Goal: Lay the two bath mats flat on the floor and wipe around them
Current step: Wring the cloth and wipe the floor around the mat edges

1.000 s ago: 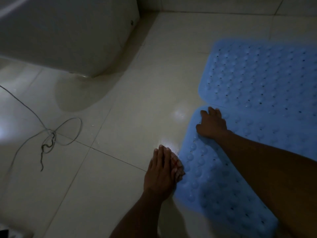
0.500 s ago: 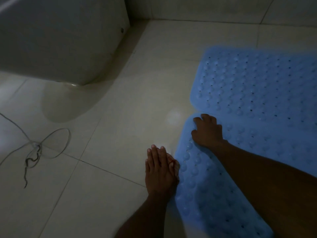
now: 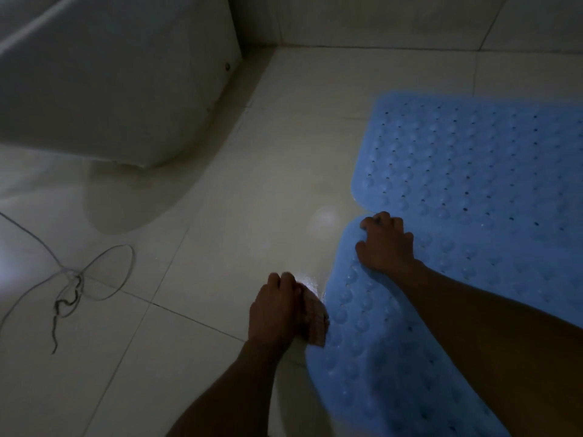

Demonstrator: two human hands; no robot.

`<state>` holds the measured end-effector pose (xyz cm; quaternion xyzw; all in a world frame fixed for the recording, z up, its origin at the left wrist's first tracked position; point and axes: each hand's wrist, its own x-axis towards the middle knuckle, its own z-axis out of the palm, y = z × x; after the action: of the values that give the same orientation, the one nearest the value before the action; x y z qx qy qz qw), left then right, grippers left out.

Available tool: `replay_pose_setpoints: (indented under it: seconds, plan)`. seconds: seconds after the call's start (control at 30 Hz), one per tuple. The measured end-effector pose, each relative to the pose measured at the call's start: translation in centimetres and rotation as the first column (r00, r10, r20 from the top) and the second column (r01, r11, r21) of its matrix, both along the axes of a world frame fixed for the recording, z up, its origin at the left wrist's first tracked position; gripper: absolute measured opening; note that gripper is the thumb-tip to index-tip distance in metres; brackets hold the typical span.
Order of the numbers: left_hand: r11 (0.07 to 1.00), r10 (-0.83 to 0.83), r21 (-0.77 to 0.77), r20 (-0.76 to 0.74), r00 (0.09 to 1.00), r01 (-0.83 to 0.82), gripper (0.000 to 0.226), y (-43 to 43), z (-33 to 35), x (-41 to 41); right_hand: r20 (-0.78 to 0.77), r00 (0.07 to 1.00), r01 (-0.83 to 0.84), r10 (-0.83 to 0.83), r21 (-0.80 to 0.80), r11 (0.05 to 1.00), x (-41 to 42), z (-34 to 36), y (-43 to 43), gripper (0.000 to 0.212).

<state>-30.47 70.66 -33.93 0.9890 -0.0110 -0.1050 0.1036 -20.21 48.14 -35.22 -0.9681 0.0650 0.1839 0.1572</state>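
Note:
Two light blue bath mats with raised bumps lie flat on the pale tiled floor, side by side. The far bath mat [image 3: 473,159] fills the upper right. The near bath mat [image 3: 375,367] runs toward the bottom edge. My right hand [image 3: 386,244] sits on the near mat's far left corner with its fingers curled over the edge. My left hand [image 3: 274,307] holds a small pinkish cloth [image 3: 315,323] against the floor, right beside the near mat's left edge. A wet sheen shows on the tile just ahead of the cloth.
A white toilet base [image 3: 120,89] stands at the upper left, close to the tiled wall [image 3: 378,17]. A thin white cord [image 3: 94,279] lies looped on the floor at the left. Bare tile lies between the toilet and the mats.
My left hand has drawn the cloth a little back toward me along the near mat's edge, and its fingers have curled. My right hand stays on the mat's corner.

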Motion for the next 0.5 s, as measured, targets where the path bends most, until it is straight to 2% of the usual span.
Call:
replay_pose_setpoints:
  seconds: [0.1,0.17,0.23,0.3,0.4,0.43,0.5]
  plan:
    - [0.978,0.137,-0.174,0.129,0.982,-0.114,0.016,-0.2,2.0,2.1,-0.028,1.000,-0.011,0.011,0.014,1.000,0.1,0.3,-0.3,0.044]
    - [0.951,0.149,-0.298,0.201,0.968,-0.085,0.013,-0.3,3.0,3.4,-0.036,0.999,-0.010,0.011,0.020,1.000,0.1,0.4,-0.2,0.044]
    - [0.970,0.021,-0.239,0.231,0.973,0.036,0.018,-0.4,2.9,3.7,-0.043,0.999,-0.014,0.015,0.020,1.000,0.1,0.5,-0.1,0.046]
    - [0.971,-0.145,-0.162,0.177,0.973,0.174,0.030,-0.6,1.8,3.0,-0.048,0.999,-0.019,0.020,0.021,1.000,0.0,0.5,-0.2,0.048]
    - [0.911,-0.391,-0.116,0.065,0.918,0.396,0.051,-0.8,-0.3,0.4,-0.043,0.998,-0.035,0.035,0.012,0.999,-0.1,0.4,-0.5,0.048]
    - [0.905,-0.408,-0.117,0.031,0.912,0.409,0.060,-0.9,-0.7,-0.5,-0.041,0.998,-0.043,0.043,0.007,0.999,-0.2,0.4,-0.5,0.048]
    - [0.933,-0.335,-0.120,0.061,0.940,0.340,0.065,-1.0,-0.6,-1.5,-0.041,0.998,-0.050,0.050,0.008,0.999,-0.2,0.3,-0.6,0.048]
